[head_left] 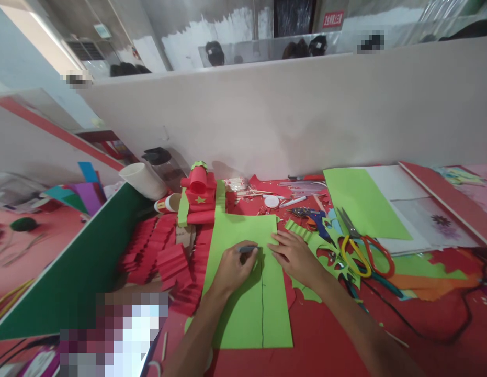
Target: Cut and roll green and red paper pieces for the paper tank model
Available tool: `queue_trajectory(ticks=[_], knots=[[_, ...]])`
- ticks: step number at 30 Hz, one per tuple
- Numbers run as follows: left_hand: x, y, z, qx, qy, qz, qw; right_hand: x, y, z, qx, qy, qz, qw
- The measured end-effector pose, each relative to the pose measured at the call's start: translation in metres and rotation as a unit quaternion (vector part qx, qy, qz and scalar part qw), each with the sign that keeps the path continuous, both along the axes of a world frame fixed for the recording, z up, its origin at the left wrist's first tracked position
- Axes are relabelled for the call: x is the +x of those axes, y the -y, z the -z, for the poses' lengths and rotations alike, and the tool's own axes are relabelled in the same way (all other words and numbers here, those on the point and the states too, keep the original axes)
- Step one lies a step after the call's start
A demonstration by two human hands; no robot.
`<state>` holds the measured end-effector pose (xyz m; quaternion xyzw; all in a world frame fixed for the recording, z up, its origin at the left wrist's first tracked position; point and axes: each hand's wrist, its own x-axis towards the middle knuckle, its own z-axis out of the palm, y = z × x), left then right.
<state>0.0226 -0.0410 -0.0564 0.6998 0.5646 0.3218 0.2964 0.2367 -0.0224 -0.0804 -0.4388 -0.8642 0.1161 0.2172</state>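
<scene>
A sheet of light green paper [237,324] lies lengthwise in front of me, with a dark, slightly wavy line [262,309] running up from its bottom edge. My left hand [234,267] rests on the sheet, its fingers closed around a dark pen [248,249]; the tip is near the upper end of the line. Spread across the sheet's right edge is my right hand [297,256], palm down and holding nothing. Close to its right lie green paper cut-outs [306,230].
Scissors [355,238] with yellow and orange handles and a blue glue gun [320,222] lie right. Folded red paper strips [147,241] and a red-and-green paper model [200,196] sit left. A green divider [78,262] and pale partition [247,115] border the table.
</scene>
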Motion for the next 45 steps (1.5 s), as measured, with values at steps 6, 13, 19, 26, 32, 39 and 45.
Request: queue_trajectory(ticks=[6, 13, 19, 26, 32, 39, 45], knots=[[-0.001, 0.002, -0.002, 0.008, -0.003, 0.017, 1.000, 0.000, 0.000, 0.001, 0.004, 0.001, 0.005, 1.000], [0.000, 0.000, -0.002, 0.003, 0.000, 0.005, 1.000, 0.000, 0.000, 0.000, 0.004, 0.001, 0.005, 1.000], [-0.001, 0.003, -0.002, -0.007, -0.003, 0.027, 1.000, 0.000, 0.000, 0.001, 0.006, -0.002, 0.006, 1.000], [-0.004, 0.004, -0.003, -0.001, 0.003, 0.049, 0.999, 0.000, 0.001, -0.002, 0.002, -0.006, 0.003, 1.000], [0.000, -0.002, 0.001, -0.005, 0.046, 0.001, 0.999, 0.000, 0.001, -0.002, -0.002, -0.012, 0.004, 1.000], [0.005, -0.019, 0.001, -0.002, 0.036, -0.038, 0.999, 0.000, -0.002, 0.000, -0.019, -0.045, 0.022, 0.999], [0.004, -0.029, 0.005, -0.002, 0.065, -0.032, 0.997, 0.000, -0.003, 0.001, -0.020, -0.037, 0.016, 0.999]])
